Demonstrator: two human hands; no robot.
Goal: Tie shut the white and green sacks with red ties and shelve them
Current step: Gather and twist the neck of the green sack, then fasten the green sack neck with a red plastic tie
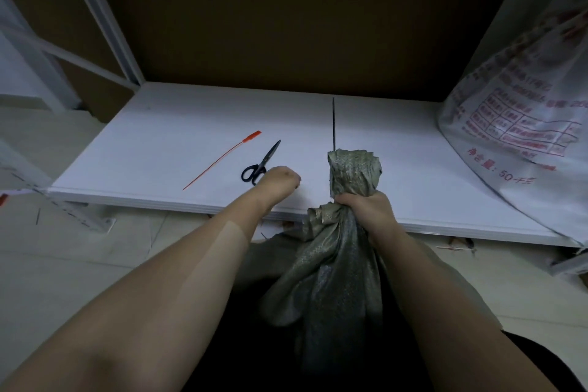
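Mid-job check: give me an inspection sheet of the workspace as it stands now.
Surface: white shelf board, dark seam down its middle.
Job's things: green sack before the shelf, neck gathered, untied; white sack on the shelf's right end, top out of view; red tie loose on the shelf, left.
Clutter: black scissors beside the tie; scraps on the floor under the shelf edge.
Hands: right hand grips the green sack's neck; left hand by the scissors' handles, fingers hidden.
Cables: nothing seen.
Surroundings: brown backing board, white frame at left, tiled floor.
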